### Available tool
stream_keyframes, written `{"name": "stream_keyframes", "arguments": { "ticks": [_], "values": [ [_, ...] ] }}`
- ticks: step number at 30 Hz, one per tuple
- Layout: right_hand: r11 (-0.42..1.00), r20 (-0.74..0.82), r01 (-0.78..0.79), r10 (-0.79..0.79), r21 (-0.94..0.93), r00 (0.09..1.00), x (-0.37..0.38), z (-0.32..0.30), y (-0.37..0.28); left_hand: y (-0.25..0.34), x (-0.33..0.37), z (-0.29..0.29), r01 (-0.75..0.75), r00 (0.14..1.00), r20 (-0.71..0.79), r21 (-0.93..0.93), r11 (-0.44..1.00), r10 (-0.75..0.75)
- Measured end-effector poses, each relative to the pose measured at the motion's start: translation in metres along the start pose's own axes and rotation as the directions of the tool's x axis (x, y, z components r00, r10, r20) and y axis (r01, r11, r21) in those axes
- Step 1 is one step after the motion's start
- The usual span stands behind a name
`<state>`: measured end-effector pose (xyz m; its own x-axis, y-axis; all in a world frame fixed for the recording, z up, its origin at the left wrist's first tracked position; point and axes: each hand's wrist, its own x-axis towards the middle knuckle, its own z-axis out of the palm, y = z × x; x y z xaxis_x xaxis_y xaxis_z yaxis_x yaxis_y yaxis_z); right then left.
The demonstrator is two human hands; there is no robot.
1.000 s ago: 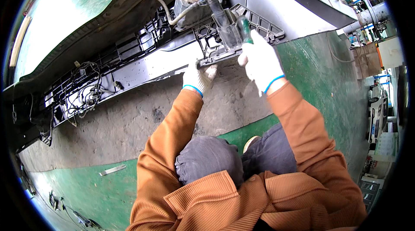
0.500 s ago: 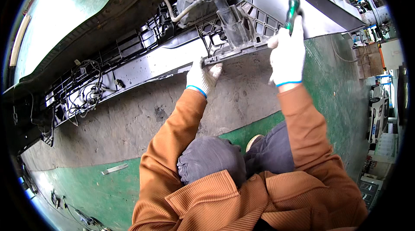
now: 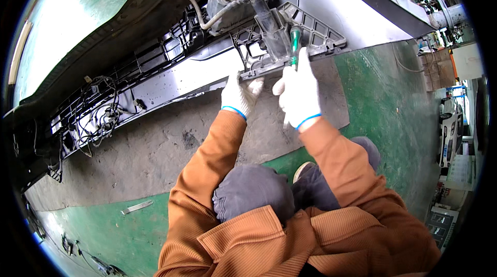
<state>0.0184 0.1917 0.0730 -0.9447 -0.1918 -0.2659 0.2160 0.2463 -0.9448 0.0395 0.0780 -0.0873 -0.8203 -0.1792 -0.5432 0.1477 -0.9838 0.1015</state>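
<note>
A large silver-grey car bumper [image 3: 171,77] lies with its inner side up. My left hand [image 3: 239,96], in a white glove, has its thumb and fingers closed on the near edge of the bumper beside a black lattice bracket [image 3: 321,33]. My gloved right hand [image 3: 301,93] grips a screwdriver with a green handle [image 3: 295,44]; the handle points away from me and overlaps the bracket in view. A thin piece of its shaft shows below the palm. Whether the screwdriver touches the bracket I cannot tell. A dusty grey plastic unit with a hose [image 3: 235,8] sits just beyond.
Tangled wiring [image 3: 103,108] lies along the bumper's left part. Under the near edge spreads a grey mat [image 3: 171,142] over a green floor [image 3: 383,116]. A flat metal strip [image 3: 137,207] rests on the floor at left. A cardboard box [image 3: 437,70] stands at right.
My right hand has swung left with the screwdriver, from the bracket's right end to near my left hand. The left hand keeps its hold on the edge.
</note>
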Motion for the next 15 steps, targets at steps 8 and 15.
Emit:
{"name": "stream_keyframes", "arguments": {
  "ticks": [8,15],
  "values": [
    [0.971,-0.020,0.102,-0.101,0.216,0.995,0.009,-0.012,-0.016,0.003,0.010,-0.014,-0.007,0.998,0.070,-0.015,1.000,0.008],
    [0.953,-0.170,0.287,-0.268,0.098,0.948,0.016,-0.025,-0.056,0.006,0.000,-0.006,-0.014,1.000,0.015,0.016,1.000,0.014]
  ]
}}
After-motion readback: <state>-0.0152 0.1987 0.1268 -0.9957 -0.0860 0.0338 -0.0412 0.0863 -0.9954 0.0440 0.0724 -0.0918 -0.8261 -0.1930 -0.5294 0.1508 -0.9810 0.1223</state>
